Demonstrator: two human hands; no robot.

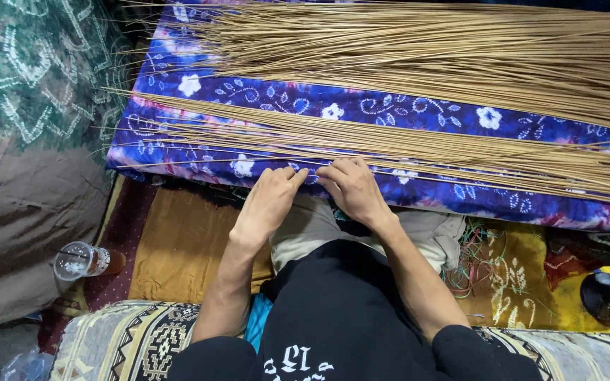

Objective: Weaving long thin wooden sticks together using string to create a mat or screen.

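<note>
Head view: two hands (270, 201) (353, 189); two stick bundles (418, 53) (390, 144)

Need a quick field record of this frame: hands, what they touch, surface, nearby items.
left hand: fingertips on thin tan sticks, not visibly closed on any
right hand: fingertips on the same sticks, beside the left
thin tan sticks: long bundle fanned across the cloth, second bundle behind
surface: blue-purple floral cloth over a raised pad
nearby: clear plastic bottle lying at left; tangle of coloured threads at right

Head camera looks steeply down – close over the lap.
</note>
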